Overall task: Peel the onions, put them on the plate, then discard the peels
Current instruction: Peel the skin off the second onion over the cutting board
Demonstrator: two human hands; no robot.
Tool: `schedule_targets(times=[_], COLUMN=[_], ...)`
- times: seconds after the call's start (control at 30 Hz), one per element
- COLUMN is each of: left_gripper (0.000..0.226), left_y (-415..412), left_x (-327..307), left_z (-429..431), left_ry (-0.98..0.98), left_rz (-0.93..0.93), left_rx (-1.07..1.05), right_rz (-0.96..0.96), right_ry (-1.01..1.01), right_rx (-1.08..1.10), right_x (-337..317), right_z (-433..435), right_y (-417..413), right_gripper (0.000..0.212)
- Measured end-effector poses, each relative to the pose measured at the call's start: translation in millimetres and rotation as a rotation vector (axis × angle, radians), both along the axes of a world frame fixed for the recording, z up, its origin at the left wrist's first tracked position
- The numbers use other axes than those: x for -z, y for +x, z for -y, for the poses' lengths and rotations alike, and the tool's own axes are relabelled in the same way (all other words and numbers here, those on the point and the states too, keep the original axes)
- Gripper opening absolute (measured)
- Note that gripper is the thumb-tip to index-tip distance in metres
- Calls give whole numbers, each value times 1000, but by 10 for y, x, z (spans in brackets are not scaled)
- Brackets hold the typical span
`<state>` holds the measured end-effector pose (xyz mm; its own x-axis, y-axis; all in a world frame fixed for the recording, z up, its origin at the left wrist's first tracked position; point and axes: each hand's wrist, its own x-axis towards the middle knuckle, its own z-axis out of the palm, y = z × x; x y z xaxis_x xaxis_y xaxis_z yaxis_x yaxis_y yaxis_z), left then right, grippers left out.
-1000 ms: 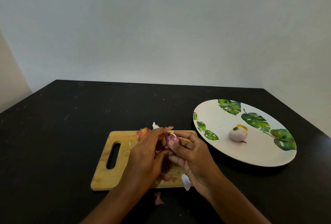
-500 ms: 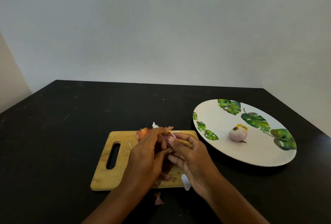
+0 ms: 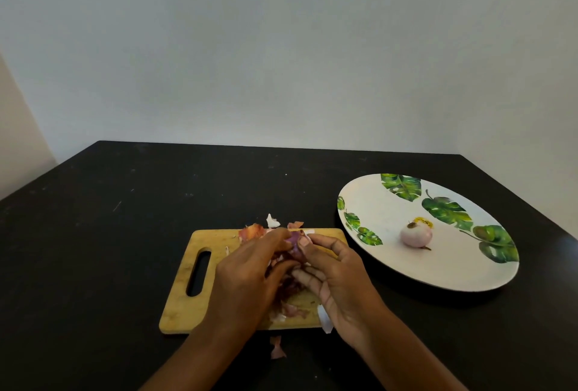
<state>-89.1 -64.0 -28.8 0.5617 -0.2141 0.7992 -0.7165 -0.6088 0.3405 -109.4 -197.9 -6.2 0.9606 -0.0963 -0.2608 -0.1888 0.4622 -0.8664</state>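
Both hands meet over the wooden cutting board (image 3: 187,306). My left hand (image 3: 247,278) and my right hand (image 3: 337,278) together hold a small purple onion (image 3: 295,242), fingertips pinching its skin; most of it is hidden by the fingers. Loose peels (image 3: 291,309) lie on the board under the hands, with more peels (image 3: 253,231) at the board's far edge. One peeled onion (image 3: 416,234) sits on the white leaf-patterned plate (image 3: 375,199) to the right.
The black table (image 3: 109,234) holds everything. A peel scrap (image 3: 277,348) lies on the table in front of the board, and a white piece (image 3: 324,318) sits at the board's near right corner. A pale wall stands behind.
The fingers have shifted on the onion: it was mostly covered half a second ago, and now more purple skin shows between the fingertips. Hands stay in the same place.
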Motion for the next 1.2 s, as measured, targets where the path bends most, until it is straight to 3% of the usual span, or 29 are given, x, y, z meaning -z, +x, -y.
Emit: schedule_targets(times=[0.23,0.4,0.57,0.77,1.0,1.1,1.2], left_gripper=[26,48,18,16,20,37,47], left_y=[5,21,25,27,18,51,62], left_x=[-4,64,33,15,-19,-23,-8], left_z=[11,29,45,40,20,-29,-56], left_ry=[7,58,22,-15,-119,-164,-197], left_rz=[-38,-80,-76,-75,-79,-113,-195], left_rx=[4,8,33,80,17,-68,-111], right_rz=[-2,2,-8,-78,-134,-139,-137], right_ry=[11,-2,53,248,363,371,331], right_rx=[-3,-7,-11,-12,-22,20,25], right_x=[-10,-23,-49,-81,-143,-156,-154], right_z=[-1,5,34,48,37,78,111], right_y=[-4,-10,8,22,-1,16,18], right_gripper=[28,28,26,22,18,30,22])
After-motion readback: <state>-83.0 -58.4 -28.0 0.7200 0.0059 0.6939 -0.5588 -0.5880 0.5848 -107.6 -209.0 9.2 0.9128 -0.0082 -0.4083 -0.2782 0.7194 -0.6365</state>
